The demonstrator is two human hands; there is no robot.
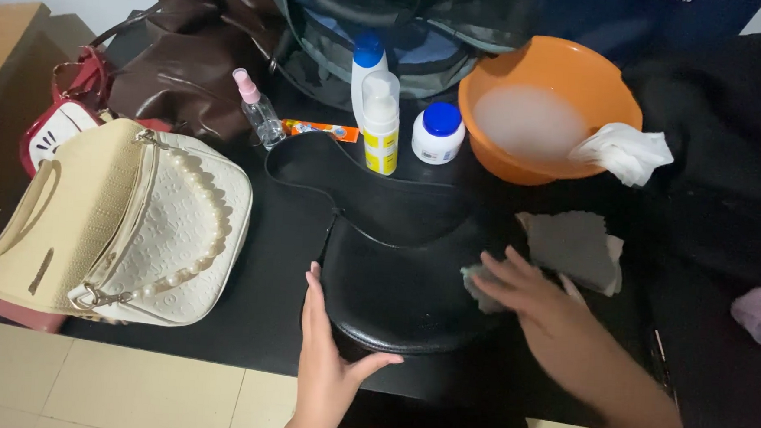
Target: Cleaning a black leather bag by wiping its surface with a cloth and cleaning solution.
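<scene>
A: Far left, a cream handbag (128, 218) lies closed. Left hand (328, 359), fingers together, thumb spread, braces the black bag (403, 285) at table centre.

B: Right hand (528, 291) presses a grey cloth (478, 284) flat on it. Orange basin (547, 105) holds cloudy water, white cloth (622, 151) on its rim.

The left hand (325, 359) steadied the near edge of a black leather handbag (403, 280) lying on the table (280, 235), while the right hand (532, 296) pressed a small grey cloth (478, 284) against the bag's right side.
</scene>
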